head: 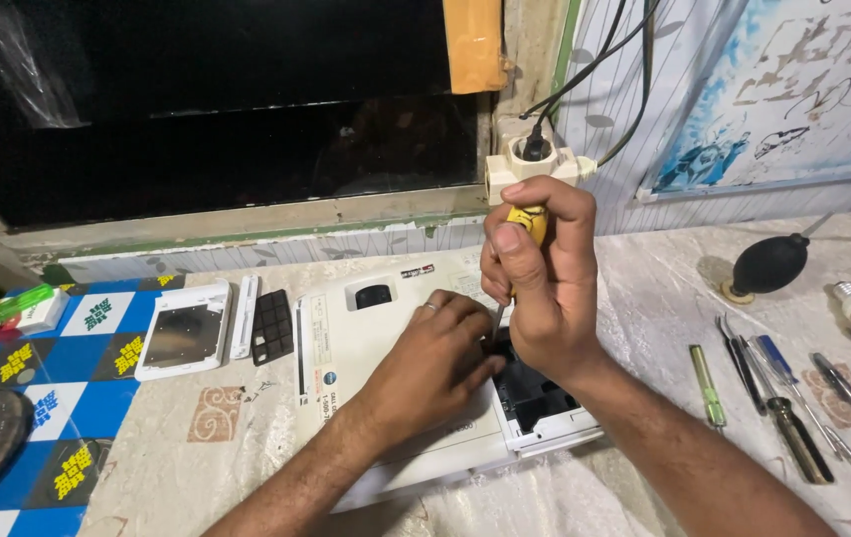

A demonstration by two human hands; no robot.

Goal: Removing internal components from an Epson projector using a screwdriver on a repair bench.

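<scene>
I see my right hand (545, 288) w/ fingers wrapped tight round a yellow-handled screwdriver (528, 227), held upright, tip down into the dark open bay of the white device (366, 338) mid-tabletop (664, 288). Left hand (435, 353) lies flat on the casing, fingers loosely spread, holding nothing. Spare screwdrivers (793, 398) lie to the right.

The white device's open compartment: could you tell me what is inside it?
Inside the white device a dark cavity shows. The screwdriver shaft goes in; left hand and right hand cover its tip.
</scene>
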